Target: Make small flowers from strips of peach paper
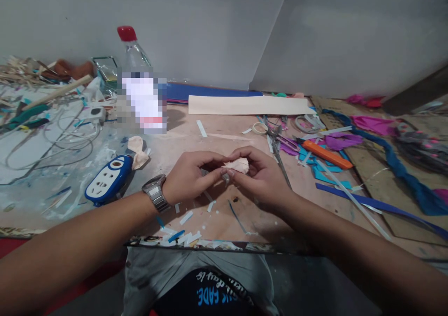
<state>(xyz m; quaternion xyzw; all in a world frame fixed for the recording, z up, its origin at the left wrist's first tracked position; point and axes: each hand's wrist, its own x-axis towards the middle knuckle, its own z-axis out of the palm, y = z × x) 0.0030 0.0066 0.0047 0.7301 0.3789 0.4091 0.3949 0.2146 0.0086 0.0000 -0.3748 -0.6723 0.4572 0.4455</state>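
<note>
A small peach piece of gathered crepe paper [239, 165] is pinched between my two hands above the middle of the table. My left hand [191, 176], wearing a metal watch at the wrist, grips its left end with thumb and fingers. On the other side, my right hand [261, 178] has its thumb and fingers closed around the wider, ruffled end. Part of the paper is hidden behind the fingers. Another peach crepe paper piece [138, 153], twisted at its middle, lies left of my left hand.
A blue-and-white power socket [108, 179] lies at left, with a red-capped bottle [135, 52] behind it. Across the back runs a cream paper strip [245, 105]. Scissors [275, 136], an orange utility knife [327, 154] and coloured scraps lie right; white bits litter the front edge.
</note>
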